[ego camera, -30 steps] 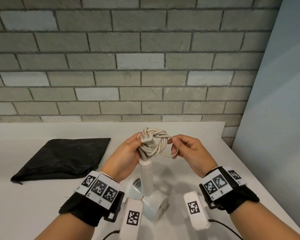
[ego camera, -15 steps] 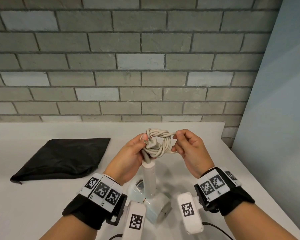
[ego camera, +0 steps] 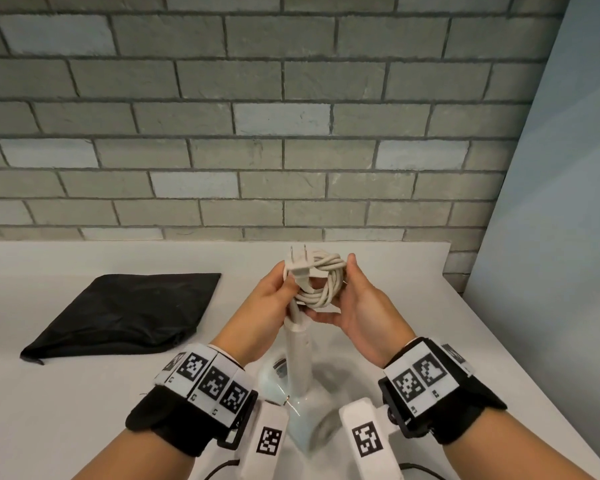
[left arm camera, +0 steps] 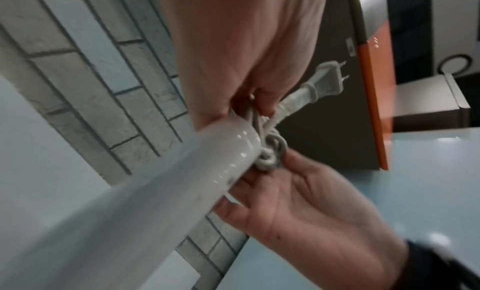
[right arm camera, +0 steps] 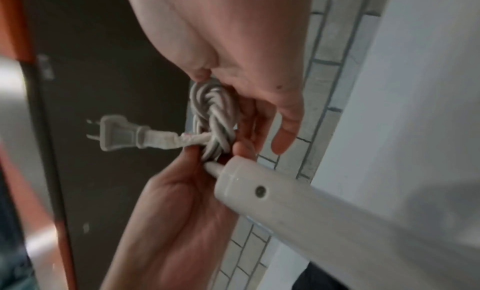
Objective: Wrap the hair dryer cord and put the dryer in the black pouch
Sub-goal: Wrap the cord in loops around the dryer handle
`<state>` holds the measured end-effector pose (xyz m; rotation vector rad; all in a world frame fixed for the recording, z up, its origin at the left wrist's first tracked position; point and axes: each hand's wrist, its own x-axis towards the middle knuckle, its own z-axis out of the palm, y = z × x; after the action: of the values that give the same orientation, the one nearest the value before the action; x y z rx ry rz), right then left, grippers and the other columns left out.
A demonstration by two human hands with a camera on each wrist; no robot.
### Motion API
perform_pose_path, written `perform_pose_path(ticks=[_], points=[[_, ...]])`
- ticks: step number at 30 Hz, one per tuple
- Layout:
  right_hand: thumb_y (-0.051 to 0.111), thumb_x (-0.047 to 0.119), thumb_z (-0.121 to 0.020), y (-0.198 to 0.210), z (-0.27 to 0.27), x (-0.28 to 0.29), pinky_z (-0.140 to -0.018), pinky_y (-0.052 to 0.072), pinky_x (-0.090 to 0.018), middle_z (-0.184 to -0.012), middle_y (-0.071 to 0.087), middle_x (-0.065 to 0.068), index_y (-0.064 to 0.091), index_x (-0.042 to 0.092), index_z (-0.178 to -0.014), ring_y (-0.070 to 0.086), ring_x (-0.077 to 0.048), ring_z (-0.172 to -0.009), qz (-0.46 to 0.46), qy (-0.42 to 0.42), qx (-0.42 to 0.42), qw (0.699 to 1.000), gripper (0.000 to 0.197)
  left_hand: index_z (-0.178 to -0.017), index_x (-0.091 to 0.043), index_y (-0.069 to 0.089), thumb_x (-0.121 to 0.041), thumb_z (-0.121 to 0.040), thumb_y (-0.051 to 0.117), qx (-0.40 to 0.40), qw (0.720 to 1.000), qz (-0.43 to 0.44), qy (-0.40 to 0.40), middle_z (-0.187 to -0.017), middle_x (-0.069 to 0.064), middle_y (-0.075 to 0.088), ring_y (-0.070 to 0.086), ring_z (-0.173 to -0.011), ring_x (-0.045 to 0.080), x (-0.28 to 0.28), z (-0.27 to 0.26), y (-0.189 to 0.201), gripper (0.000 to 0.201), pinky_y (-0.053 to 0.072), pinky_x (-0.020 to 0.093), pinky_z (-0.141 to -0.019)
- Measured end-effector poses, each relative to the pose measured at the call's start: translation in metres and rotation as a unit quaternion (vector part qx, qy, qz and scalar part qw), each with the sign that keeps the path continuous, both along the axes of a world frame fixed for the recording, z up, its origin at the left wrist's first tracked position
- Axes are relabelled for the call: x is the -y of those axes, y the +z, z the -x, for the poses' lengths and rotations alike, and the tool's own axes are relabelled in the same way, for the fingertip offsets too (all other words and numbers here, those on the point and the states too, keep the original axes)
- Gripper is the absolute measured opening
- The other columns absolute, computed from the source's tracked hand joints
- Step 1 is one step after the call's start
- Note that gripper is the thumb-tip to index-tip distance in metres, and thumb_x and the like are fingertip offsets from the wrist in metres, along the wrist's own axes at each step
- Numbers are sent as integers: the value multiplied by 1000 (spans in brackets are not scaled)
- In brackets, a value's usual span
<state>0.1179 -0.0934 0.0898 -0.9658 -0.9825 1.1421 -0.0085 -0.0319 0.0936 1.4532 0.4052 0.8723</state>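
The white hair dryer (ego camera: 300, 368) stands head-down on the table with its handle (right arm camera: 285, 202) pointing up between my hands. Its cord (ego camera: 323, 282) is bundled into a tight coil just above the handle end. The plug (ego camera: 298, 263) sticks up and out from the coil. My left hand (ego camera: 284, 282) pinches the cord at the coil's left side, just below the plug. My right hand (ego camera: 343, 292) cups the coil from the right, thumb on top and fingers curled beneath. The black pouch (ego camera: 125, 306) lies flat on the table to the left, apart from both hands.
The white table (ego camera: 413, 327) runs back to a grey brick wall (ego camera: 257, 150). A pale blue panel (ego camera: 551, 237) borders the table on the right, close to my right arm. In the wrist views a dark board with an orange edge (left arm camera: 374, 101) stands behind me.
The plug end has come free of the coil and now points up. My right hand went from pinching a loop to cupping the whole coil from the side.
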Motion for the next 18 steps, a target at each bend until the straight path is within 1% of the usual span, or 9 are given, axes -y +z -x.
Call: perform_pose_path(ticks=[2, 4, 6, 8, 10, 12, 13, 15, 18], points=[[25, 63, -88, 0, 2, 2, -92, 46, -43, -120, 62, -12, 53, 21, -122, 59, -25, -104, 4, -8, 75, 997, 61, -102, -18, 58, -18, -96, 37, -20, 998, -50, 23, -93, 2, 69, 65, -77, 12, 3, -3, -2, 22, 54, 23, -71], [41, 64, -80, 0, 3, 4, -85, 50, -37, -120, 62, -9, 48, 23, -124, 61, -24, -105, 7, -21, 116, 993, 60, -109, -13, 57, -20, -96, 39, -25, 996, -79, 36, -98, 5, 67, 65, -85, 10, 5, -5, -3, 22, 53, 21, -76], [58, 50, -77, 1, 1, 5, -85, 51, -42, -119, 62, -10, 45, 22, -125, 63, -22, -104, 21, -27, 108, 994, 57, -105, -11, 57, -18, -96, 42, -36, 991, -115, 64, -91, 7, 64, 61, -78, 7, 6, -7, -2, 19, 50, 21, -68], [68, 32, -79, 2, -3, 5, -81, 53, -40, -117, 64, -10, 43, 22, -126, 66, -21, -101, 42, -1, 104, 994, 54, -95, -13, 59, -20, -94, 47, -45, 985, -144, 88, -83, 4, 62, 57, -77, 11, 4, -7, -2, 14, 48, 26, -72], [66, 9, -81, 3, -5, 6, -65, 54, -28, -103, 66, -14, 41, 16, -127, 69, -21, -83, 47, 14, 88, 995, 54, -88, -19, 60, -31, -87, 53, -49, 979, -163, 110, -79, 0, 61, 56, -77, 13, 2, -7, -2, 14, 46, 30, -74], [58, -4, -83, 4, -4, 8, -51, 50, -23, -85, 61, -14, 36, 9, -128, 63, -16, -59, 46, 13, 75, 996, 52, -85, -25, 61, -42, -80, 54, -55, 971, -184, 141, -79, 0, 61, 57, -78, 14, 1, -7, -4, 20, 47, 33, -74], [55, -4, -86, 3, -3, 10, -46, 47, -21, -81, 59, -13, 34, 8, -128, 57, -13, -51, 43, 7, 80, 996, 48, -84, -27, 60, -45, -78, 54, -56, 967, -193, 156, -80, 2, 62, 58, -78, 16, 1, -8, -4, 20, 48, 36, -74], [50, 2, -90, 2, 0, 17, -41, 37, -18, -74, 60, -11, 36, 8, -125, 46, -7, -41, 36, -20, 121, 992, 38, -82, -28, 60, -38, -82, 56, -53, 961, -196, 188, -77, 2, 60, 57, -75, 19, 4, -8, -3, 11, 51, 40, -70], [45, 11, -94, -3, 3, 29, -42, 32, -15, -63, 59, -3, 44, 9, -119, 37, -3, -38, 21, -75, 235, 969, 26, -77, -23, 60, -19, -89, 57, -33, 958, -171, 227, -71, 0, 54, 54, -64, 14, 5, -10, -3, 13, 54, 34, -59]])
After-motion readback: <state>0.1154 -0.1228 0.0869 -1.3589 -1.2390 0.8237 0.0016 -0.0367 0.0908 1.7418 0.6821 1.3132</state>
